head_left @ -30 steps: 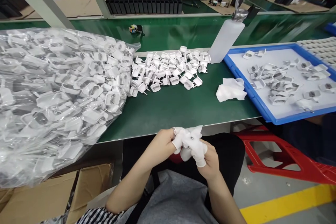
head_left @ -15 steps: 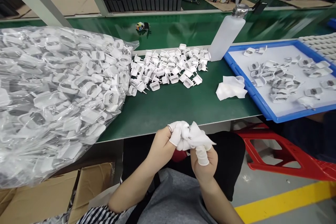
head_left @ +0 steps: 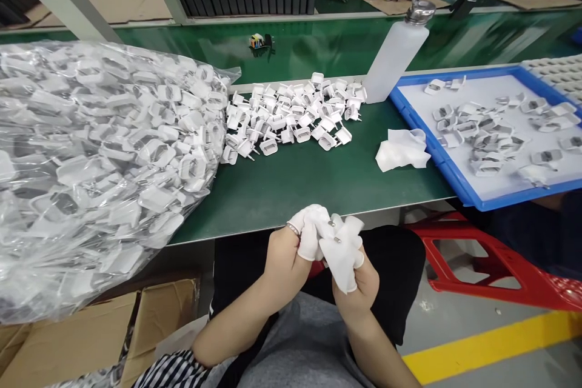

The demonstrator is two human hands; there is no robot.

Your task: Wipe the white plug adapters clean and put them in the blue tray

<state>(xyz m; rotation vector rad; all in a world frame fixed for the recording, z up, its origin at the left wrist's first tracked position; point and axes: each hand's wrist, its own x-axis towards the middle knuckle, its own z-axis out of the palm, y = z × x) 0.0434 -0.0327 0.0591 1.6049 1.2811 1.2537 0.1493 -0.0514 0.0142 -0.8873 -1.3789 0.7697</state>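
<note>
Both my hands meet just below the near edge of the green bench, over my lap. My left hand [head_left: 291,248], with white finger cots, pinches a small white plug part [head_left: 331,231] whose metal pins show. My right hand [head_left: 354,270] is closed around a white wiping cloth [head_left: 339,257] pressed against that part. A heap of loose white plug parts [head_left: 295,118] lies on the bench ahead of me. To the left bulges a big clear plastic bag [head_left: 91,157] full of the same parts.
A blue tray [head_left: 454,185] with several plug parts sits at the right, beside a crumpled white cloth [head_left: 402,148] and a white dispenser bottle [head_left: 393,57]. A red stool [head_left: 491,273] stands below. Cardboard boxes [head_left: 68,339] lie at lower left. Other people work at the far bench.
My hands stay together at the bench edge; the cloth has shifted round the plug part and my right hand has turned slightly. The view has tilted a little.
</note>
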